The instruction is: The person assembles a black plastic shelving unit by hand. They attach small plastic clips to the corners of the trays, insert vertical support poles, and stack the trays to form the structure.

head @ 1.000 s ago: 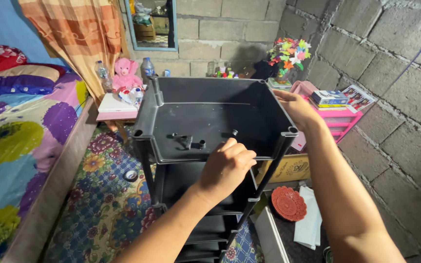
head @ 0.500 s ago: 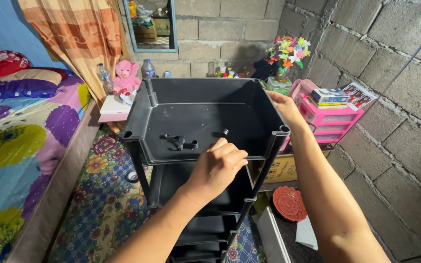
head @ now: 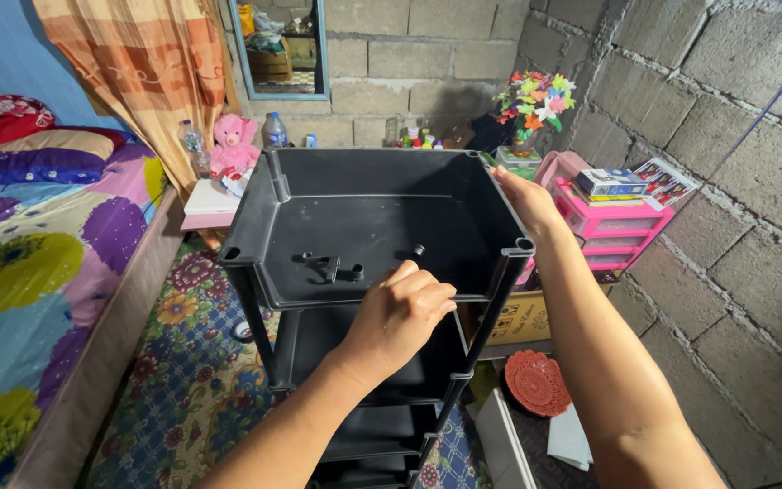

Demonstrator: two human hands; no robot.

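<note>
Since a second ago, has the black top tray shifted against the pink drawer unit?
Yes. The black top tray has drifted left, away from the pink drawer unit; its near right corner post now sits further from the drawers. Some of this may be camera motion.

Pink teddy (head: 235, 136) beside bottle (head: 272, 129); paper flowers (head: 533, 98); pink drawers (head: 615, 226); floral bedspread (head: 20, 263).

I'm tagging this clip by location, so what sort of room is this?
Most likely a bedroom in a home: a bed with a flowered sheet along one side, a pink teddy bear on a small table, and bare block walls around a black plastic shelf rack.
</note>
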